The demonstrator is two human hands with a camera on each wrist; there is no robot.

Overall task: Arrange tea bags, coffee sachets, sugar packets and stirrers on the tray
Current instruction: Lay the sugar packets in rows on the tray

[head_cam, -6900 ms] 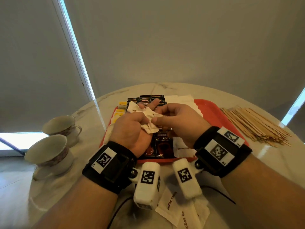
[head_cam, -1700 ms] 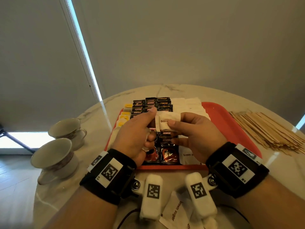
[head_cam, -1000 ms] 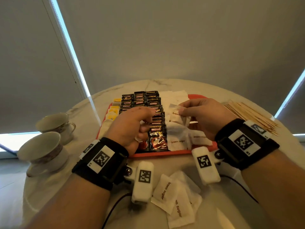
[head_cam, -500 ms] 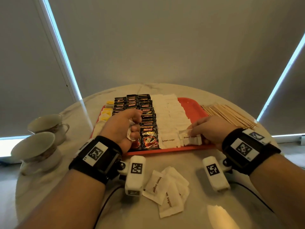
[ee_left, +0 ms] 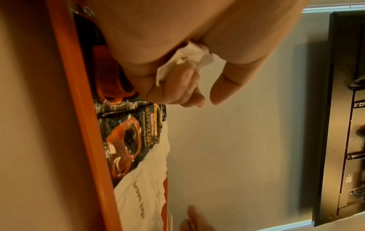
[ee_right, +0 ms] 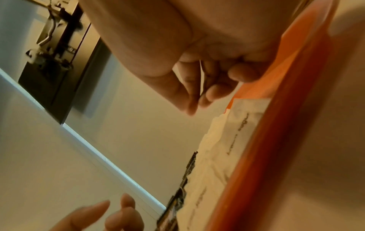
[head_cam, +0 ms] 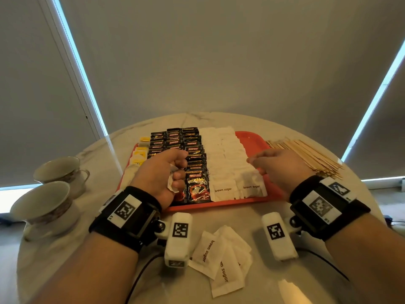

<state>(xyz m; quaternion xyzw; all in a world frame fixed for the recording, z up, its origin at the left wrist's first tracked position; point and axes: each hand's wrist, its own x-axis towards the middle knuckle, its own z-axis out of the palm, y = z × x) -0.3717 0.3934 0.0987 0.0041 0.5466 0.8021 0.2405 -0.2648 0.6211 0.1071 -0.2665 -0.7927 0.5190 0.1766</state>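
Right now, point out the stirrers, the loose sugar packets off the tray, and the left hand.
stirrers (head_cam: 306,156), head view, middle of the pile.
loose sugar packets (head_cam: 208,251), head view, printed face.
left hand (head_cam: 163,172), head view, back of hand.

Dim warm light, bright window slits, wide-angle bending at edges, blurred wrist views

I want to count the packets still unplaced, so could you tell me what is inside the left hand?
White paper packets show crumpled between the curled fingers of the left hand. How many it grips, and any print on them, is hidden by the fist.
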